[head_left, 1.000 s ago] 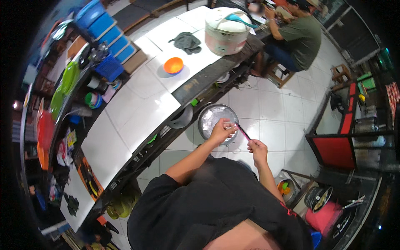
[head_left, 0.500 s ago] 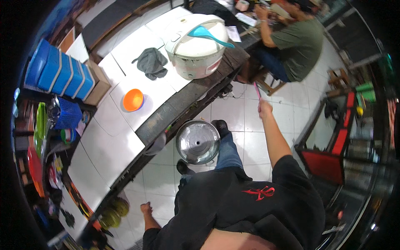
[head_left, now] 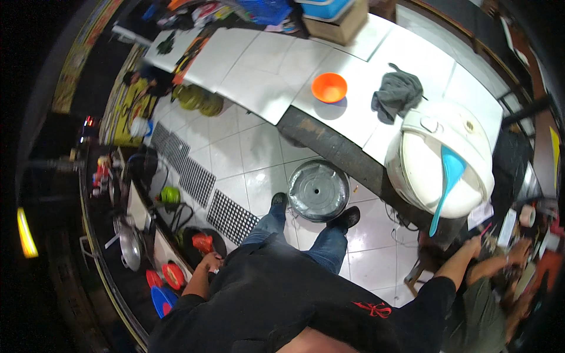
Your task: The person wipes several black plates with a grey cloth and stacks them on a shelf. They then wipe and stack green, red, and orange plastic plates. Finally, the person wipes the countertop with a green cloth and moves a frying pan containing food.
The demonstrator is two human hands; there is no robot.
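Right hand (head_left: 472,246) grips pink stick (head_left: 487,229) by white paper (head_left: 480,215) — probably reaching, calls for steady aim — left hand (head_left: 212,262) state, can't tell.

We think this is a kitchen. We see a big white rice cooker (head_left: 422,157) with a blue scoop (head_left: 451,173) on its lid, and an orange bowl (head_left: 329,87) on the long white surface (head_left: 276,67). We spot a shiny metal pan (head_left: 130,247) at the left, and what look like green gas bottles (head_left: 192,98) on the white tile floor (head_left: 371,229).
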